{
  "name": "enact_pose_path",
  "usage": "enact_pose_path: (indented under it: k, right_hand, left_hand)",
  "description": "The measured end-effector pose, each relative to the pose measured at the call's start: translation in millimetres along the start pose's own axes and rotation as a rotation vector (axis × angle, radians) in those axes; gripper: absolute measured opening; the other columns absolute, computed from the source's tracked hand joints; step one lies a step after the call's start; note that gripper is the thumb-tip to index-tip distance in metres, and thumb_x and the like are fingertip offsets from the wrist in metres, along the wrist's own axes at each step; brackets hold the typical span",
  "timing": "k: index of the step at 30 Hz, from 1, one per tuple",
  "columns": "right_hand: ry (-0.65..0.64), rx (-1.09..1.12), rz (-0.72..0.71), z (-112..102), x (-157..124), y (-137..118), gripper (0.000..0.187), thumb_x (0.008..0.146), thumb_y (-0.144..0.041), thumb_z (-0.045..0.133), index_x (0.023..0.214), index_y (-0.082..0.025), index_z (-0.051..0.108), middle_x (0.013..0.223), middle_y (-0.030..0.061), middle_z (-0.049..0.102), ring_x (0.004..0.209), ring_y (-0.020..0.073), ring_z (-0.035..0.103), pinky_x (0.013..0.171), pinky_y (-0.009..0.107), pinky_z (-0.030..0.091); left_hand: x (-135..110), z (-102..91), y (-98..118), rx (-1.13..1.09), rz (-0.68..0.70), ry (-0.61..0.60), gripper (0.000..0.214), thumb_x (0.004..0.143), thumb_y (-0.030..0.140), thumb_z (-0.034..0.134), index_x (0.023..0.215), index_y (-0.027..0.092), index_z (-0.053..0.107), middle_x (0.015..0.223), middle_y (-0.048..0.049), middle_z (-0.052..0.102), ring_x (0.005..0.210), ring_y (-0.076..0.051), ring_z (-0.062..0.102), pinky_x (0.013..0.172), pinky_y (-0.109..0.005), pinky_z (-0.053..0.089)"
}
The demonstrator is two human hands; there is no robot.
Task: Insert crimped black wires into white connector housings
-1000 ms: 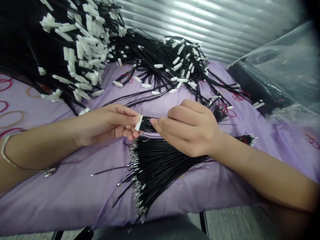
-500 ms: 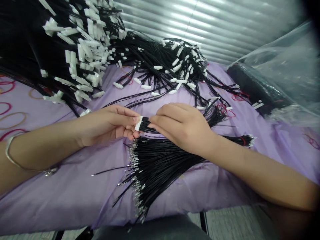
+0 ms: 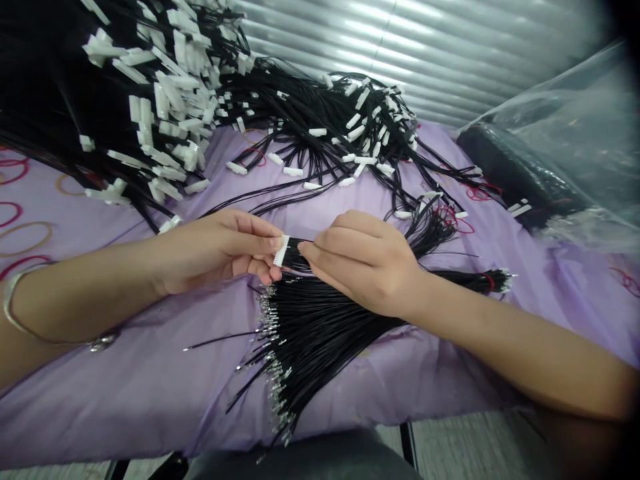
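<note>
My left hand (image 3: pixel 220 250) pinches a small white connector housing (image 3: pixel 281 251) between thumb and fingers at the middle of the view. Several black wires run out of the housing to the right. My right hand (image 3: pixel 367 260) grips those wires (image 3: pixel 299 257) right beside the housing, fingertips almost touching it. Below both hands lies a fanned bundle of loose black wires with metal terminal ends (image 3: pixel 295 340) on the purple cloth (image 3: pixel 125 393).
Large heaps of finished black harnesses with white connectors (image 3: pixel 165 100) fill the far left and centre (image 3: pixel 350 133). A clear plastic bag with a dark bundle (image 3: pixel 520 173) sits at the right. A corrugated metal wall (image 3: pixel 425 47) stands behind. The table's near edge runs along the bottom.
My right hand's fingers have flattened and shifted slightly toward the connector. The left hand keeps holding the housing in nearly the same place.
</note>
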State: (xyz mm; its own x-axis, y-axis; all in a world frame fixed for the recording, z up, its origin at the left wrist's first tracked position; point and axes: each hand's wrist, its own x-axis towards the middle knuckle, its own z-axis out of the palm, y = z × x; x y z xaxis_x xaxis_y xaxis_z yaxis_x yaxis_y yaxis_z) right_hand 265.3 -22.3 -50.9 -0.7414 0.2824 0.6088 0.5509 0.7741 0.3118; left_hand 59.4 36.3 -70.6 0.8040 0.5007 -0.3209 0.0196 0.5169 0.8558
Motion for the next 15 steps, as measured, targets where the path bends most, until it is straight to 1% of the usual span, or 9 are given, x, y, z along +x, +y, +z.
enact_pose_path:
  k: [2,7,12,15]
  right_hand:
    - [0.013,-0.001,-0.006,-0.9,-0.8,0.1,0.014,0.088,-0.012,0.055,0.076,-0.01,0.063,0.069,0.0035,0.06,0.066,0.012,0.051,0.058,0.027,0.044]
    - [-0.012,0.021,-0.005,-1.5,-1.6,0.5,0.011,0.086,-0.013,0.057,0.077,-0.01,0.063,0.071,0.0046,0.059,0.067,0.0124,0.05,0.059,0.027,0.044]
    - [-0.005,-0.009,0.027,-1.1,-1.2,-0.8,0.014,0.089,-0.016,0.055,0.077,-0.011,0.062,0.072,0.0044,0.06,0.068,0.0126,0.05,0.059,0.027,0.045]
    - [-0.002,0.003,0.035,-0.5,-1.0,-1.6,0.011,0.087,-0.015,0.056,0.081,-0.009,0.063,0.071,0.0049,0.06,0.068,0.0132,0.051,0.059,0.028,0.045]
  left_hand:
    - [0.7,-0.3,-0.4,0.0,0.004,-0.003,0.016,0.085,0.02,0.06,0.089,0.014,0.074,0.066,-0.005,0.068,0.057,-0.01,0.06,0.056,-0.016,0.051]
    - [1.2,-0.8,0.4,-0.013,-0.015,-0.004,0.016,0.085,0.015,0.058,0.089,0.012,0.073,0.066,-0.0051,0.068,0.058,-0.01,0.061,0.058,-0.015,0.052]
    - [-0.2,0.6,0.8,-0.01,-0.009,0.008,0.016,0.086,0.018,0.059,0.092,0.013,0.074,0.066,-0.0053,0.069,0.058,-0.01,0.061,0.057,-0.015,0.052]
    - [0.0,-0.4,0.5,-0.007,-0.006,0.003,0.014,0.084,0.018,0.062,0.09,0.014,0.074,0.066,-0.0052,0.069,0.058,-0.01,0.061,0.057,-0.015,0.051]
